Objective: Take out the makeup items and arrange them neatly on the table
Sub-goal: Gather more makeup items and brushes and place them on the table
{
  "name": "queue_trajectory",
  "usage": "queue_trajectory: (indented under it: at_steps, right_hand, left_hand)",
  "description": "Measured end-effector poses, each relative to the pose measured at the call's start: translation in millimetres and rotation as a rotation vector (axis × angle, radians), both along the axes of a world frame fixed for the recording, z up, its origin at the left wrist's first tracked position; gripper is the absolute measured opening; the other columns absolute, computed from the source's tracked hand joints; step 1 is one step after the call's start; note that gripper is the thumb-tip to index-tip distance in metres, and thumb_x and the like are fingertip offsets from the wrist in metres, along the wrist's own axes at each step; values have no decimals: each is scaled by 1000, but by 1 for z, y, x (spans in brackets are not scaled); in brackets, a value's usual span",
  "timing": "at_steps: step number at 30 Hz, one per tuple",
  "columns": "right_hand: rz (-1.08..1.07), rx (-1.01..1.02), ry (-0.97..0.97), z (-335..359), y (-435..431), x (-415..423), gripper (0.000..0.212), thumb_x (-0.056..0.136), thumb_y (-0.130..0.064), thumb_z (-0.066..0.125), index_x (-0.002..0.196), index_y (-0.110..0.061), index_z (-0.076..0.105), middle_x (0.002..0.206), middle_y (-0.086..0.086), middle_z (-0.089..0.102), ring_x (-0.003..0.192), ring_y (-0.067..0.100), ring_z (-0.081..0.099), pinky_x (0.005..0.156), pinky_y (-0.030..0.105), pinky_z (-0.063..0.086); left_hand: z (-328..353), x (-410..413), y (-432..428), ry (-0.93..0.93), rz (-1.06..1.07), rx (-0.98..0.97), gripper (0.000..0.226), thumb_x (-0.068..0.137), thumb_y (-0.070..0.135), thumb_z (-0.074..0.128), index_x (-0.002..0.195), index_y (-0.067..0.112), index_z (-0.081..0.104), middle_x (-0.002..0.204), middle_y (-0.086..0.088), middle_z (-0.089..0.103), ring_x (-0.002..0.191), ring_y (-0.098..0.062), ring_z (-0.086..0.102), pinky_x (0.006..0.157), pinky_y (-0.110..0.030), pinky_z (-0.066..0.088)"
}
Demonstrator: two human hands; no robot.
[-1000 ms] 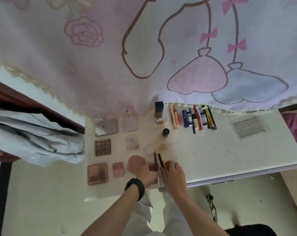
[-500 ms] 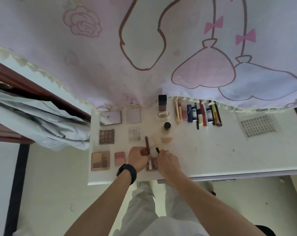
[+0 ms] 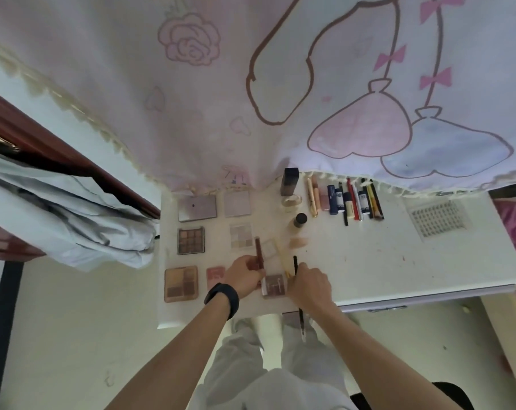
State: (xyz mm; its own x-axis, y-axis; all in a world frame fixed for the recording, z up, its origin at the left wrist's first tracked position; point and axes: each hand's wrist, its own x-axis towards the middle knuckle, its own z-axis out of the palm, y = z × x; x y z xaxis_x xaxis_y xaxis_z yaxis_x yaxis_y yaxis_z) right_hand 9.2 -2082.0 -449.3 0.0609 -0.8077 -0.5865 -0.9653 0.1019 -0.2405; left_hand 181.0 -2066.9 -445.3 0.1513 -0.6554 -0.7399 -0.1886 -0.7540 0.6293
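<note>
White tabletop (image 3: 398, 270) carries square palettes (image 3: 191, 240) on its left and a far row of tubes (image 3: 351, 199). The left hand (image 3: 244, 276) grips a brown stick (image 3: 258, 251), and the right hand (image 3: 310, 284) pinches a thin black pencil (image 3: 295, 264). Between them, by the near edge, lies a small brown compact (image 3: 274, 284).

Six palettes (image 3: 190, 240) are lying in two columns at the left of the table (image 3: 398, 261). A seventh palette (image 3: 275, 285) is sitting at the front between the left hand (image 3: 244, 275), gripping a stick (image 3: 259, 253), and the right hand (image 3: 311, 284), gripping pencils (image 3: 295, 266). Behind it a bottle (image 3: 290, 181), jar (image 3: 291, 200) and vial (image 3: 300, 220) are standing in line, perhaps a sponge (image 3: 298, 242) before them. Tubes (image 3: 348, 199) are lying further right, then a tray (image 3: 437, 218).
</note>
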Motion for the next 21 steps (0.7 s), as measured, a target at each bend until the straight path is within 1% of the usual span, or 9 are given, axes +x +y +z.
queue_trajectory:
  at_steps: [1,4,6,8,10,11,14,17,21]
  right_hand:
    - [-37,11,-11,1,0,-2,13,98,-25,44,91,-14,43,85,7,56,79,29,52,67,37,43]
    - [-143,50,-51,6,0,-9,13,95,-25,42,95,-13,47,81,5,56,77,29,55,65,38,46]
    - [-169,66,-109,10,1,-17,18,97,-27,42,105,-14,52,84,6,61,77,28,58,65,37,46]
    - [-273,81,-281,13,4,-27,20,101,-29,45,113,-20,57,88,3,68,76,25,66,67,37,51]
    - [-523,132,-544,18,6,-35,18,101,-28,51,111,-22,65,84,-1,69,69,19,70,70,37,59]
    - [-647,163,-653,21,6,-40,16,101,-26,55,108,-21,69,82,-1,68,63,15,67,68,34,59]
    - [-829,208,-826,30,5,-58,13,96,-27,67,99,-17,75,74,-3,67,54,9,57,58,23,51]
    - [-835,215,-892,39,-2,-80,14,92,-26,74,92,-13,79,67,-2,69,56,7,59,57,20,47]
    - [-807,139,-797,36,-30,-116,19,95,-32,68,95,-15,77,80,4,76,68,9,65,64,24,52]
  left_hand:
    - [0,0,-1,10,-9,7,20,93,9,66,110,17,60,100,2,65,85,-15,66,74,-30,59]
    - [-1,-3,-4,18,-37,12,23,91,8,69,113,13,63,97,1,66,82,-14,66,61,-20,57]
    - [0,-8,-4,29,-52,19,26,87,5,73,112,5,67,97,-6,70,84,-22,70,68,-28,61]
    - [2,-15,-3,80,-75,47,28,83,5,78,110,5,71,97,-10,73,87,-25,73,78,-39,62]
    - [8,-24,0,213,-121,97,30,82,7,80,111,11,72,98,-6,74,86,-19,72,80,-34,61]
    - [11,-31,1,277,-153,115,31,82,9,81,111,15,71,99,-3,75,86,-15,72,79,-30,61]
    - [22,-56,-6,341,-256,89,38,80,12,83,114,18,67,100,-2,77,89,-15,74,76,-26,60]
    - [32,-88,-22,303,-250,30,38,80,12,83,110,12,60,101,-12,76,83,-18,74,65,-23,55]
    - [38,-129,-49,215,-284,-24,26,82,16,80,101,16,62,92,-6,76,78,-16,74,68,-26,58]
